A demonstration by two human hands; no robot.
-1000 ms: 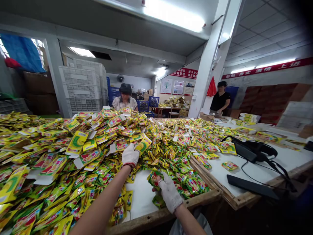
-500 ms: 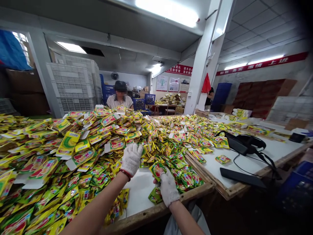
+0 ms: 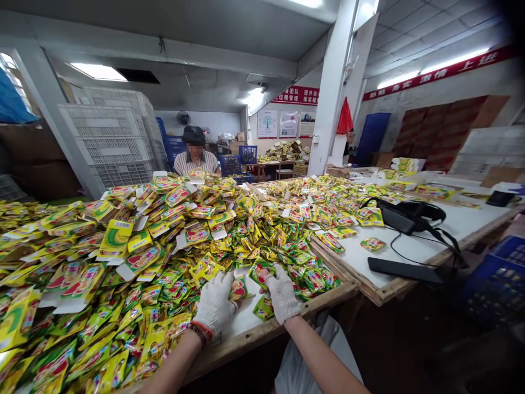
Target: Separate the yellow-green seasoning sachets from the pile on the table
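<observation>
My left hand, in a white knit glove with a red beaded bracelet at the wrist, is low over the table. Between its thumb and fingers is a small green-and-yellow packet. My right hand, also gloved but with bare fingertips, pinches another small packet with a red fruit print. Under that hand a green packet lies on the white tabletop. Loose packets spread to the right of my hands, and a large heap of them covers the left side.
Printed yellow cartons are piled on the heap. A wooden edge strip borders the work area. Right of it lie a black headset and a flat black device. Across the table sits a person, near stacked white crates.
My left hand has come down and nearer from the heap and now has a packet at its fingers. The right hand still holds its packet, slightly higher in view. The camera view has shifted a little.
</observation>
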